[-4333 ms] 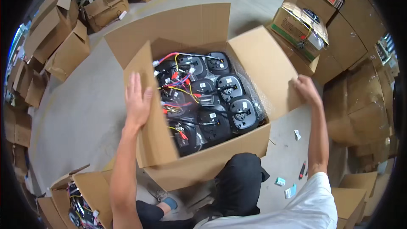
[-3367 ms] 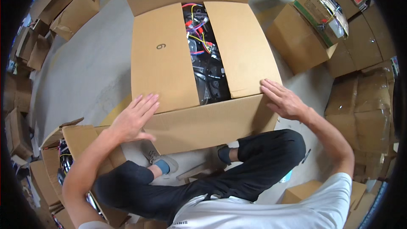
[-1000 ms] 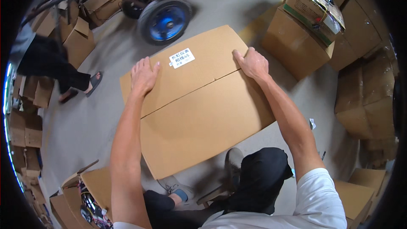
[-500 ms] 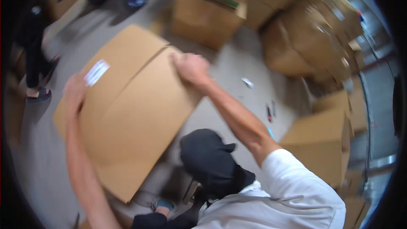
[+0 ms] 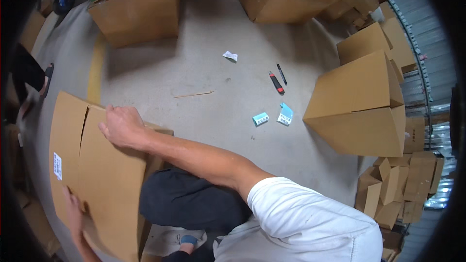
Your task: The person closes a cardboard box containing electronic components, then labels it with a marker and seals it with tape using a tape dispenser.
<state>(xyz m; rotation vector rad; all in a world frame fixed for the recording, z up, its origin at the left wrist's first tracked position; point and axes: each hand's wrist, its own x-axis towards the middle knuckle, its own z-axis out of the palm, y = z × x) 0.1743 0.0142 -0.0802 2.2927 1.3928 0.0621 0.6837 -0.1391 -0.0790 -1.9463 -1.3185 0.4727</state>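
Note:
A large brown cardboard box [image 5: 104,179] lies closed at the lower left, its two top flaps meeting along a seam and a small white label near its left edge. My right hand [image 5: 121,126] presses flat on the far corner of the box top, fingers spread. My left hand [image 5: 74,213] rests on the near side of the same top, at the lower left rim of the view. Neither hand grips anything.
On the grey concrete floor lie a red box cutter [image 5: 276,82], a black pen [image 5: 281,73], two small blue-and-white packets [image 5: 273,116], a crumpled paper [image 5: 230,56] and a thin stick [image 5: 193,94]. Cardboard boxes [image 5: 361,102] stand right and along the back. Another person's leg [image 5: 29,73] is at far left.
The box flaps were folded shut over black devices and wires. My view has swung right, so the closed box now sits at lower left; both hands stay on its top.

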